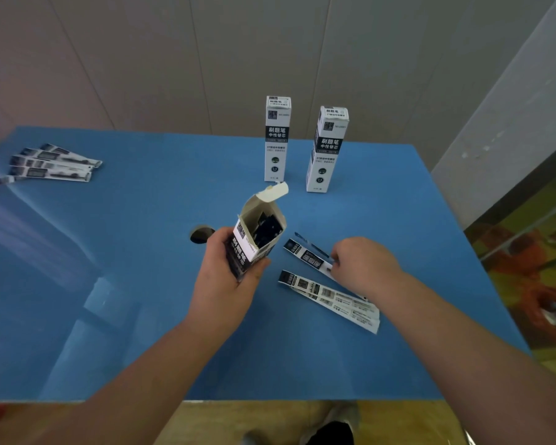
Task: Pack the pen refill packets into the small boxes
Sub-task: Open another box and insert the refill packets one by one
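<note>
On the blue bench [142, 252], the left hand [225, 277] grips the open box [254, 242]; the right hand [363, 264] pinches a refill packet [305, 255], which may catch on the packets already inside.

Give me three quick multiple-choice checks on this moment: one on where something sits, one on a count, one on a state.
1. Where does the loose pile of refill packets lie?
A. Far left of the blue table
B. Inside a standing box
C. On the floor

2. How many closed boxes stand upright at the back?
A. One
B. Two
C. Four

3. What state is the box in the left hand?
A. Sealed shut
B. Crushed flat
C. Top flap open, packets inside

Key: 1 A, the pile lies fanned out near the table's far left edge. 2 B, one closed box stands beside a second closed box. 3 C, the held box shows its flap raised and dark packets within, while the right hand pinches a packet on the table.
</note>
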Demonstrator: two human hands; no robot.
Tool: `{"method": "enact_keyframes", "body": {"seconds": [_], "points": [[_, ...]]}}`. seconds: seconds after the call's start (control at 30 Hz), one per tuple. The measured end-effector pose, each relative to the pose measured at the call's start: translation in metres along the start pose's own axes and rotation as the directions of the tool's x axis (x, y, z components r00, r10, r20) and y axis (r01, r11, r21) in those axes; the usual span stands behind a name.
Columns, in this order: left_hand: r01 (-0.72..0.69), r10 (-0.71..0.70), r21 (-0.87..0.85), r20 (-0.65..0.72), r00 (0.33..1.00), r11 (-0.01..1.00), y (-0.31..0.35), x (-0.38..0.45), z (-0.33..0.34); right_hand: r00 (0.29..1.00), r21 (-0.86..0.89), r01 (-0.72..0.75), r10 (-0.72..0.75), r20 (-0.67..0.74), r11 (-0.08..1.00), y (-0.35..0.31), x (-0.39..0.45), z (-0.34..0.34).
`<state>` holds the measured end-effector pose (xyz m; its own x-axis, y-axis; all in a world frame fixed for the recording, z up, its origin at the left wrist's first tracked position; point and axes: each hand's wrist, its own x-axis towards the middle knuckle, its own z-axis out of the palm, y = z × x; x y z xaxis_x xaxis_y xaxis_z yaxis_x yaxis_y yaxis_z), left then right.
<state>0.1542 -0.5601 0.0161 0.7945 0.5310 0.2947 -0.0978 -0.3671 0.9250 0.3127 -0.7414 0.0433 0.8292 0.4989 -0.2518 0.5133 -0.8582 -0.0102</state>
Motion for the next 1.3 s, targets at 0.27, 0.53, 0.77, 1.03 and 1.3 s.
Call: {"method": "enact_keyframes", "body": {"seconds": [0.27,0.53,0.77,1.03,1.3], "points": [[0.000,0.000,-0.010,-0.001,1.000,1.000,-0.003,0.001,0.001,0.999,0.031,0.040,-0.040,0.007,0.999,-0.001,-0.007,0.000],[-0.029,0.029,-0.003,0.003,1.000,1.000,-0.004,0.001,0.001,0.998,-0.126,0.052,-0.056,-0.032,0.991,-0.011,-0.007,0.004],[-0.032,0.032,-0.017,-0.003,0.999,0.999,-0.006,0.001,0.000,0.999,-0.041,0.026,-0.028,-0.035,0.999,-0.011,-0.007,0.000],[-0.043,0.043,-0.002,-0.013,0.999,0.999,-0.014,0.002,0.000,0.968,0.374,0.104,-0.008,-0.251,0.922,-0.001,-0.034,-0.060],[-0.039,0.039,-0.015,-0.016,0.999,0.999,-0.020,0.004,0.001,0.723,0.730,0.679,-0.244,-0.646,0.078,-0.032,-0.096,-0.106]]}}
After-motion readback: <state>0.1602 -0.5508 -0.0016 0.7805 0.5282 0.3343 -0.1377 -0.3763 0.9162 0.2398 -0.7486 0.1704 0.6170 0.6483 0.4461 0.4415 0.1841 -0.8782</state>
